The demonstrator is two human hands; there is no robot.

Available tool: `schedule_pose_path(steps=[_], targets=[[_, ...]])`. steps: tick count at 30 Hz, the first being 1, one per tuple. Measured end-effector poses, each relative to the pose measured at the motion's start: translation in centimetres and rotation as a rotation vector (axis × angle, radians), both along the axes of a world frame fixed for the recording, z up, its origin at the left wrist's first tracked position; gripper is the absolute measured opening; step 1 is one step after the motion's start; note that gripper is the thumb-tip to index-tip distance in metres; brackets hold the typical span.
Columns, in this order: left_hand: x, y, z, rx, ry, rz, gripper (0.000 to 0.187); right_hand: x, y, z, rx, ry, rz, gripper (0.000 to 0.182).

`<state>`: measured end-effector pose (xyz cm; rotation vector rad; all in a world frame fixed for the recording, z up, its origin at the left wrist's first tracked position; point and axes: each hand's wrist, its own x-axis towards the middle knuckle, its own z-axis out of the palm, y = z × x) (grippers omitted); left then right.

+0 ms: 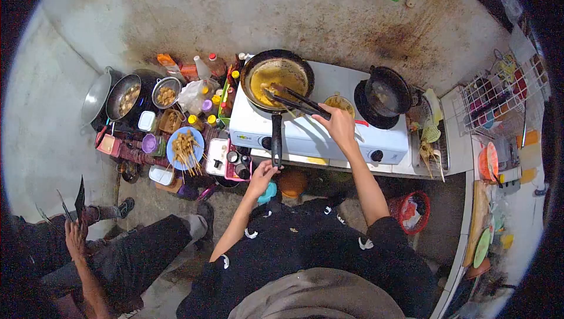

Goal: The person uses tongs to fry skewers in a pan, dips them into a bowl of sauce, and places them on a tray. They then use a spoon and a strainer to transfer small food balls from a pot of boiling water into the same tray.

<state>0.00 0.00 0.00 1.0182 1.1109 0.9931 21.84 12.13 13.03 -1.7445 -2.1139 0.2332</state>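
Note:
A black frying pan [249,72] holding yellow oil sits on the left burner of a white gas stove [352,137]. My left hand [262,173] grips the end of the pan's long black handle [276,137]. My right hand [336,122] holds black tongs [294,100], whose tips reach into the oil. A small bowl [341,103] stands on the stove just beyond my right hand.
A black wok [388,91] sits on the right burner. Left of the stove stand sauce bottles [208,66], a blue plate of skewers [185,148], pots and containers. A wire rack [499,93] is at right. Another person [88,260] sits at lower left.

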Motion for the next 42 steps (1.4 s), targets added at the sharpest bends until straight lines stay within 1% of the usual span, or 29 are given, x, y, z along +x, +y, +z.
schedule_pose_path(steps=[2, 3, 6, 8, 12, 14, 17, 24, 26, 27, 29, 30, 33, 34, 35, 37, 38, 40, 42], targets=[[-0.1, 0.0, -0.4, 0.016, -0.034, 0.003, 0.026, -0.3, 0.3, -0.7, 0.033, 0.039, -0.009, 0.044], [1.2, 0.4, -0.6, 0.026, -0.063, 0.006, 0.026, 0.5, 0.7, -0.4, 0.042, 0.010, -0.006, 0.044], [1.0, -0.4, -0.3, -0.010, -0.029, 0.006, 0.025, 0.2, 0.5, -1.2, 0.072, 0.037, 0.008, 0.044], [1.2, -0.4, 0.2, 0.011, -0.003, 0.015, 0.025, 0.3, 0.9, -1.0, 0.007, 0.072, -0.019, 0.044], [1.2, -0.2, -0.1, 0.005, -0.039, 0.015, 0.025, 0.2, 1.3, -1.3, -0.028, 0.074, -0.022, 0.044], [1.1, -0.2, 0.0, 0.011, -0.051, 0.032, 0.025, 0.1, 1.9, -2.8, 0.060, 0.083, 0.018, 0.044], [0.8, -0.2, -0.7, 0.015, -0.061, 0.025, 0.024, -0.6, 2.1, -3.4, 0.083, 0.105, 0.009, 0.043], [0.6, -0.1, -0.3, 0.023, -0.032, 0.012, 0.024, -2.0, 1.6, -2.9, 0.078, 0.126, -0.061, 0.043], [0.5, -0.2, 0.2, 0.001, -0.040, 0.021, 0.023, -1.4, 1.9, -2.8, -0.006, 0.256, -0.112, 0.044], [0.5, -0.1, 0.2, 0.004, -0.041, 0.022, 0.023, -1.0, 2.1, -2.5, -0.003, 0.255, -0.111, 0.044], [0.4, -0.1, 0.3, 0.028, -0.036, 0.019, 0.023, 0.1, 2.4, -1.9, -0.072, 0.255, -0.228, 0.045], [0.3, -0.2, 0.3, 0.028, -0.035, 0.017, 0.023, 0.8, 2.6, -2.4, -0.056, 0.274, -0.239, 0.045], [0.2, -0.2, 0.4, 0.005, -0.041, 0.017, 0.023, 2.2, 2.5, -3.8, -0.008, 0.219, -0.190, 0.046], [0.2, -0.1, 0.3, -0.002, -0.031, 0.017, 0.023, 2.5, 2.7, -4.2, -0.091, 0.284, -0.169, 0.047], [0.2, -0.1, 0.2, -0.010, -0.020, 0.017, 0.023, 2.9, 2.7, -4.5, -0.091, 0.284, -0.172, 0.047], [0.3, -0.1, 0.0, -0.004, -0.027, 0.013, 0.023, 3.1, 2.4, -3.9, -0.257, 0.488, -0.177, 0.047], [0.3, -0.1, -0.1, 0.002, -0.034, 0.012, 0.023, 3.1, 2.4, -4.1, -0.257, 0.488, -0.176, 0.047], [0.3, -0.2, 0.4, 0.006, -0.033, 0.015, 0.023, 3.2, 2.5, -4.8, -0.162, 0.421, -0.198, 0.045], [0.3, -0.1, 0.5, 0.012, -0.032, 0.015, 0.023, 3.3, 2.7, -5.1, -0.190, 0.446, -0.175, 0.045]])
